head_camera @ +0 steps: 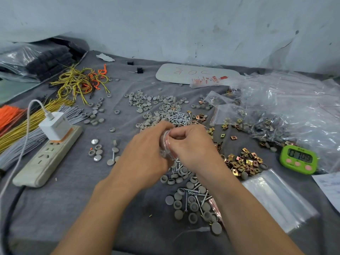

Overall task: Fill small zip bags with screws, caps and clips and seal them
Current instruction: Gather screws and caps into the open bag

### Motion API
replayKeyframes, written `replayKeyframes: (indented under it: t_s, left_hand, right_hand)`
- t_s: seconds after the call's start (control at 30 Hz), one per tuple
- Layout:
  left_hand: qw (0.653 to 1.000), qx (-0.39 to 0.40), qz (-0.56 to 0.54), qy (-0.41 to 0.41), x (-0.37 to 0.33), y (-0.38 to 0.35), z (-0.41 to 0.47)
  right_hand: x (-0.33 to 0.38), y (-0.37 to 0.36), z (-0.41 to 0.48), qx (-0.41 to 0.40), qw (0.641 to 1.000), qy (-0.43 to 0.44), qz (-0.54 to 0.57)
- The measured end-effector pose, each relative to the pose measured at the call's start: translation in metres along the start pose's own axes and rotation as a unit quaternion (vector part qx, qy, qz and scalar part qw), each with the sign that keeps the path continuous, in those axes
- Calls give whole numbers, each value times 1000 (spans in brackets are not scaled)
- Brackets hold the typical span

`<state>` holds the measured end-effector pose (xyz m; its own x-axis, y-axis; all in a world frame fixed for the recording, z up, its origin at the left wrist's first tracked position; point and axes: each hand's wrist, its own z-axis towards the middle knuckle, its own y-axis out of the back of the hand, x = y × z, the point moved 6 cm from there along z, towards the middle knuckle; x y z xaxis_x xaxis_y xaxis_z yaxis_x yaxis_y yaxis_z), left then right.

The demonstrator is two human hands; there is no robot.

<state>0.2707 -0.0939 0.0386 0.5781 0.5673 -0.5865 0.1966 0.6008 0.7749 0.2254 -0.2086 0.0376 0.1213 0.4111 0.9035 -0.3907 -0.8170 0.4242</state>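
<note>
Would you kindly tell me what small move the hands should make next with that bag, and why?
Probably slide the pinch along the red zip strip to seal it: left hand and right hand both hold the small zip bag at its mouth; its contents are hidden.

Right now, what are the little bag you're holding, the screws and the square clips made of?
The zip bag looks like thin clear plastic: see-through, glossy, crinkled. The screws seem to be bright silvery metal; they glint. The clips look like thin bent metal, probably plated, with a gold and coppery shine.
</note>
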Motion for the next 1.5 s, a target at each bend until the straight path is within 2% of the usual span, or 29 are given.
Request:
replayKeyframes:
  t_s: [0.07,0.13,0.2,0.27,0.33,0.4,0.43,0.53,0.67,0.87,0.97,1.07,1.13,1.23,1.33,1.5]
  left_hand:
    - [1000,4,-8,9,2,1,1]
    - [999,1,-30,17,6,3,3]
    - [996,-13,-83,27,11,7,5]
    - [987,-39,-145,56,19,10,5]
    - [975,-85,-185,92,27,15,4]
    - [961,-143,-208,112,32,22,3]
    - [956,-168,-208,117,33,25,3]
    - [954,-203,-180,125,35,33,1]
    - [968,-188,-113,124,31,33,1]
    - [983,-142,-39,108,27,27,1]
    - [991,-90,10,97,26,21,3]
    - [996,-36,40,75,21,11,5]
    - [997,-18,46,67,19,7,4]
    - [997,7,47,58,16,2,3]
    - [998,28,37,53,15,-1,3]
    - [999,21,23,43,15,0,5]
  right_hand:
    - [3,-3,-1,39,999,5,13]
    - [7,-1,-3,41,992,-5,119]
    - [6,7,-2,8,973,-33,227]
    - [-2,18,1,-45,971,-57,229]
    - [-10,25,3,-79,993,-58,71]
    - [-9,14,1,-32,989,-20,-143]
    - [-9,3,-2,11,978,-5,-208]
    - [-16,-31,-10,120,955,10,-269]
    - [-16,-41,-9,126,924,30,-359]
    - [-10,-17,-2,40,960,17,-276]
    - [-7,4,0,-65,984,4,-164]
    - [-5,15,-3,-116,992,20,-55]
    - [-2,17,-4,-115,993,21,9]
    - [1,9,-4,-70,996,18,53]
    - [1,4,-5,-60,996,18,67]
    - [-1,2,-4,-34,998,10,59]
